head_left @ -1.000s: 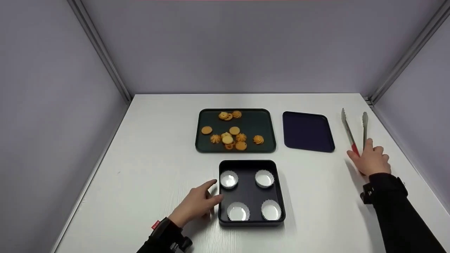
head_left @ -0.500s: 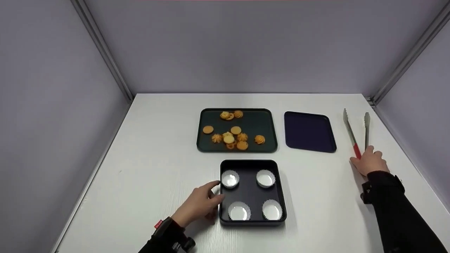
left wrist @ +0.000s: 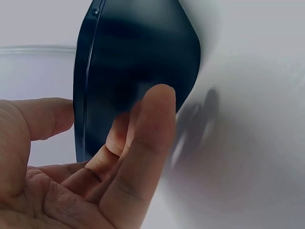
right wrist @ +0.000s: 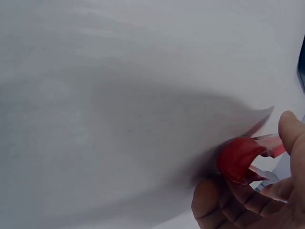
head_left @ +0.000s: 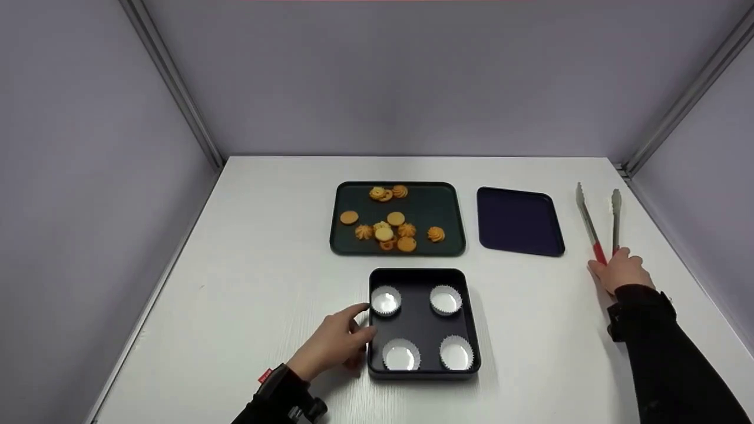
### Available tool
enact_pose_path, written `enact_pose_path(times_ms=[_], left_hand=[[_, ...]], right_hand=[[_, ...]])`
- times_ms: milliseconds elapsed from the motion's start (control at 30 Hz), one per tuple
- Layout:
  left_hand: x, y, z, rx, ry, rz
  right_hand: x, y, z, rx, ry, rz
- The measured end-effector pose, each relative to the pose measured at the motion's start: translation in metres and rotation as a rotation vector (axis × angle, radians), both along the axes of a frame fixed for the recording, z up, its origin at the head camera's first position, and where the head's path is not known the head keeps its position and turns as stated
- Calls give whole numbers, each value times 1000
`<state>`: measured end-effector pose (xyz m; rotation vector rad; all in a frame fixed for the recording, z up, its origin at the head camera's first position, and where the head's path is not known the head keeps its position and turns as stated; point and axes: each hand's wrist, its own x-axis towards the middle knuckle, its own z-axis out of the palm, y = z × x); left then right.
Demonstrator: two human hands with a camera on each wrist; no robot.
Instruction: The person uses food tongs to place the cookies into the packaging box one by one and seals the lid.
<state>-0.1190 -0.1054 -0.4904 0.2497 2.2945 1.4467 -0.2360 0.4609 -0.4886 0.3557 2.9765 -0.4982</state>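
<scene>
At its left wall, a black baking pan [head_left: 421, 330] is touched by my left hand [head_left: 336, 338], thumb and index fingertip at the rim. The left wrist view shows the other fingers, loosely bent, beside the pan's outer wall [left wrist: 138, 57]. Several white paper baking cups, such as one cup [head_left: 445, 300], stand in the pan. At the right, metal tongs [head_left: 589, 227] with red handles lie spread, tips pointing away. My right hand [head_left: 627, 272] holds them near the handle end; in the right wrist view the rounded red end [right wrist: 238, 162] shows between thumb and fingers.
Behind the pan lies a dark green tray [head_left: 427, 206] with several cookies [head_left: 384, 234]. A dark blue tray [head_left: 518, 221] lies to its right, between it and the tongs. Grey panels [head_left: 377, 76] wall the white table [head_left: 235, 265] at the back and sides.
My right hand has drawn back slightly along the tongs, showing more of the red handles. My left hand has come closer against the pan's wall. Trays and cookies are unchanged.
</scene>
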Motion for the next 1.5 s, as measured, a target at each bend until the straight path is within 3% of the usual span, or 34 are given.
enact_pose_path(times_ms=[567, 900, 1033, 1233, 1500], left_hand=[[0, 1, 0, 22, -7, -2], [-1, 2, -1, 17, -16, 2], [-1, 2, -1, 13, -5, 3], [-1, 2, 0, 10, -1, -1], [-1, 2, 0, -9, 9, 0]], right_hand=[[-6, 4, -8, -27, 41, -36], [-2, 11, -1, -120, 96, -203], [-2, 12, 7, -121, 160, -233], [-4, 4, 22, -84, 296, -194], [-5, -28, 44, -69, 483, -65]])
